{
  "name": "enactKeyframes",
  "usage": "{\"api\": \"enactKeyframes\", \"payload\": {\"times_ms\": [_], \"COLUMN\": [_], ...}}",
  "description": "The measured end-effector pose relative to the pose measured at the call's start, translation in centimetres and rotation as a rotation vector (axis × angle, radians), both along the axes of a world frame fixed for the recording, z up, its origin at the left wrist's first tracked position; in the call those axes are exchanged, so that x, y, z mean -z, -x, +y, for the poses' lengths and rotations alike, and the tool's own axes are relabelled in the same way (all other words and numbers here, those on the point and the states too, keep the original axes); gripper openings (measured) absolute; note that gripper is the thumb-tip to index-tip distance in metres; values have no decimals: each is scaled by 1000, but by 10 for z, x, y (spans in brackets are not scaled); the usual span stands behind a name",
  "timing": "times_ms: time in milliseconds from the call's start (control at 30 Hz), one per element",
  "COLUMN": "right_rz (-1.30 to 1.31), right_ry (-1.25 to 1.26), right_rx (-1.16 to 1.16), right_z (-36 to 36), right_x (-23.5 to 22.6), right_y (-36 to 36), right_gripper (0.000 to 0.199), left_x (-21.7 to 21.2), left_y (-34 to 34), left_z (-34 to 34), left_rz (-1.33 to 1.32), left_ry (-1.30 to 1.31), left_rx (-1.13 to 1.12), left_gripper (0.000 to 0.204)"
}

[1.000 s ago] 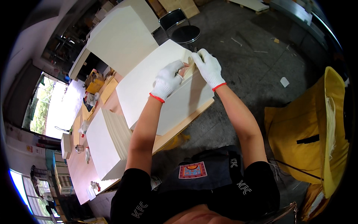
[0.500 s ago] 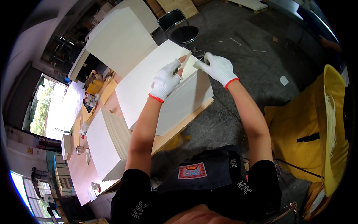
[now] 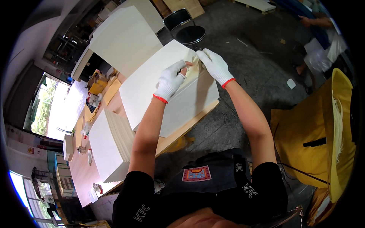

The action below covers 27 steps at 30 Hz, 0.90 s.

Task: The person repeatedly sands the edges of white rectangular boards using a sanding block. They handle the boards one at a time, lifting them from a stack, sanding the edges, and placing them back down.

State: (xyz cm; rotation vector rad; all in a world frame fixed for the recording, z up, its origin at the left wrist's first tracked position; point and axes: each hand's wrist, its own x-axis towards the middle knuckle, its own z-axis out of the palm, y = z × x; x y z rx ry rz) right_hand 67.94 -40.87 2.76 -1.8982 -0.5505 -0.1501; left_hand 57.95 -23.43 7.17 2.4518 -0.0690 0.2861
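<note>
1. On bench (image 3: pixel 197 114), centre of view: big cream sheet stack (image 3: pixel 152 87), lying flat, near edge flush w/ bench lip.
2. L hand (image 3: pixel 172 79), white glove w/ red cuff, rests on stack's far right corner; fingers curled, thumb + forefinger pinching the corner of the top sheet (image 3: pixel 194 67).
3. R hand (image 3: pixel 215 64), same glove type, at same corner just beside L; fingers mostly flat, tips on lifted sheet edge. Whether it grips or only presses, can't tell.
4. Sheet corner is raised a bit off stack between the 2 hands; rest of sheet lies flat.
5. Left of stack: 2nd stack (image 3: pixel 108 146), fanned edges showing, near bench front, apart from main stack.
6. Far side: another large sheet pile (image 3: pixel 125 36), well apart from hands.
7. Beyond bench corner: black stool (image 3: pixel 191 34) on concrete floor (image 3: pixel 251 49).
8. R of person: yellow bag (image 3: pixel 323 133), standing open on floor.
9. Bench's left end: small clutter (image 3: pixel 95 85), too small to ID.
10. Top right: another person (image 3: pixel 315 22), partly seen.
</note>
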Motion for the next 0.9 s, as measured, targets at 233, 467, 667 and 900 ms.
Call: {"api": "enactKeyframes", "payload": {"times_ms": [233,467,667,900], "right_rz": [26,45,44,-2], "right_ry": [-66,-83,-72,-14], "right_rx": [-13,-20,-21,18], "right_z": [3,2,1,2], "right_x": [10,11,12,9], "right_y": [3,3,1,4], "right_gripper": [51,51,52,51], "left_x": [12,6,3,4], "left_y": [-4,-3,-1,0], "left_z": [6,3,0,-2], "left_rz": [-119,-30,-15,-79], "left_ry": [-97,-63,-93,-2], "left_rx": [44,-11,-22,7], "left_gripper": [33,37,31,28]}}
